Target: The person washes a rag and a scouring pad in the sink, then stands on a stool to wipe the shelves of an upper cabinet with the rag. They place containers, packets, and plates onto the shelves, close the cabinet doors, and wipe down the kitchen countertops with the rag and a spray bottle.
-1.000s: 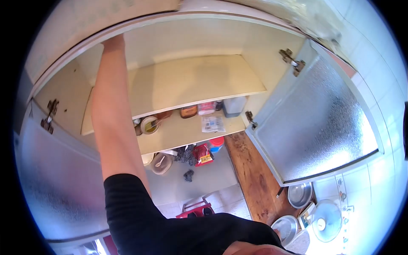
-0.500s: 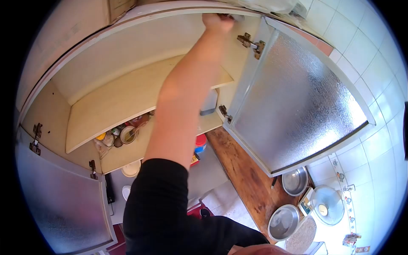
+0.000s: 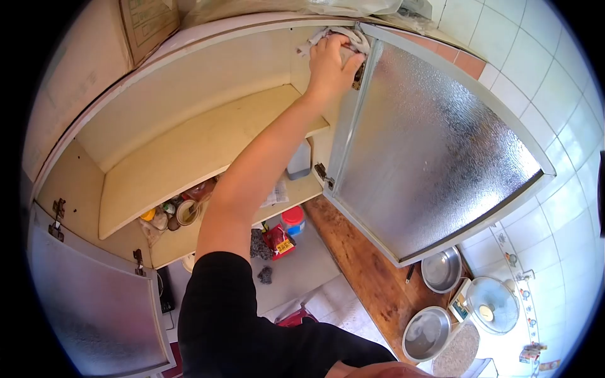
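My left hand (image 3: 329, 68) reaches up to the top right corner of an open wall cabinet. Its fingers are closed on a crumpled greyish-white rag (image 3: 358, 40), which presses against the frame where the right door (image 3: 435, 151) meets the cabinet. That door swings wide, with a silver frame and textured glass. Part of the upper hinge (image 3: 358, 78) shows just beside my thumb. Below my forearm runs the bare upper shelf (image 3: 170, 157). My right hand is out of view.
The left glass door (image 3: 94, 296) also hangs open. Jars and a cup (image 3: 188, 213) crowd the lower shelf, with a grey container (image 3: 300, 160) at its right. Underneath, a wooden board (image 3: 359, 271) and metal bowls (image 3: 427, 334) sit on the counter. A cardboard box (image 3: 150, 28) rests on top.
My left hand has come down and slightly forward out of the cabinet's upper right side to the door-side edge, bringing the rag into clear view. My forearm has shifted left.
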